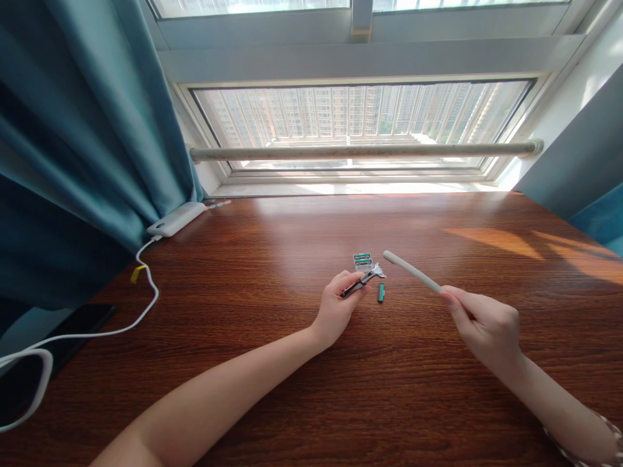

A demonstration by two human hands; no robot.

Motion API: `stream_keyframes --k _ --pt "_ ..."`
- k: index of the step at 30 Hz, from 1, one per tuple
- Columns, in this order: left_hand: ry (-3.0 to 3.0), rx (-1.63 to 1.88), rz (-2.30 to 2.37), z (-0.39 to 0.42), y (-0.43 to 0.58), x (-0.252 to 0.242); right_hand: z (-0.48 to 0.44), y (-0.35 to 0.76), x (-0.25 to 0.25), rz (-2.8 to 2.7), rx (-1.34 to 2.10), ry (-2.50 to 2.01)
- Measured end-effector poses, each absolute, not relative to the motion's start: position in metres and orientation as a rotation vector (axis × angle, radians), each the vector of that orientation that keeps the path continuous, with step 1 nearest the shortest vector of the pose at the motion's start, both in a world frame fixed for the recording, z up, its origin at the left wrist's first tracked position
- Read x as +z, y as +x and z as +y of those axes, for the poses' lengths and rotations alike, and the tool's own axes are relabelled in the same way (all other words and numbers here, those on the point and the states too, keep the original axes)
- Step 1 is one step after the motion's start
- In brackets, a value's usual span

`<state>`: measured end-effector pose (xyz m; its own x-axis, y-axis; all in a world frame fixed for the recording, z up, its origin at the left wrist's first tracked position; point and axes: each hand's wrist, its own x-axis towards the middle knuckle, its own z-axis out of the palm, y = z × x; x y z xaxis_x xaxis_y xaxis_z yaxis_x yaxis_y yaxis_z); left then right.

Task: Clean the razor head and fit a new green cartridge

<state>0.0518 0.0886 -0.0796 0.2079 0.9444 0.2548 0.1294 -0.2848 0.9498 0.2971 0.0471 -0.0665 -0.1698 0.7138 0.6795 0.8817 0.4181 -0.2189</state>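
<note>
My left hand [337, 307] is closed around a black and silver razor handle [363, 283], its metal head pointing up and to the right. Between the fingers of my right hand [481, 321] is the end of a pale toothbrush [413, 270]; its bristles face down, a little right of the razor head and apart from it. A loose green and black blade cartridge [381, 292] lies on the table just below the razor head. Behind my left hand sits a small clear case [363, 261] with green-striped cartridges in it.
The brown wooden table [292, 240] reaches to the window. At the left are a white power bank [176, 219] with a white cable [154, 292], a dark flat device [82, 331] and a blue curtain [97, 117]. A pale rail [360, 152] crosses the window.
</note>
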Motion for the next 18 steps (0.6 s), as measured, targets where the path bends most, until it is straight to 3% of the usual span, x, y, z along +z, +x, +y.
stream_keyframes --k 13,18 --pt "1.682 1.142 1.163 0.0912 0.0505 -0.0812 0.0470 0.2951 -0.0663 -2.100 -0.232 -1.240" --pt "1.684 1.111 1.205 0.0934 0.0496 -0.0820 0.0477 0.2956 -0.0665 -1.917 -0.483 -1.483"
